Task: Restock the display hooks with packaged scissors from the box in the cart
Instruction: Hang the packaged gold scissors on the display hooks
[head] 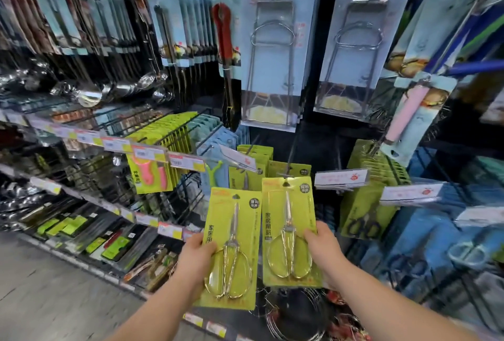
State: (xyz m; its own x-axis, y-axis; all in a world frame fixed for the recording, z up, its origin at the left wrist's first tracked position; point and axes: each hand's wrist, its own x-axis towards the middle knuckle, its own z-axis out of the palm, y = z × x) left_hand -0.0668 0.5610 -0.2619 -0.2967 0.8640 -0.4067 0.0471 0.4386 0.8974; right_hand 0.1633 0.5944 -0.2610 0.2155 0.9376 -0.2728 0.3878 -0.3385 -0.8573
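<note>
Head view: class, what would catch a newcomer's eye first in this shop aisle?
Two lime-green packs of gold-handled scissors stand out at the centre: the left hand grips the left scissors pack, and the right hand holds the right scissors pack with its top at the tip of a display hook. Above them hang large pale-blue cards carrying wire racks, and shiny ladles crowd the upper left.

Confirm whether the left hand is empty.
No, the left hand grips the left scissors pack; the right hand grips the right scissors pack.
</note>
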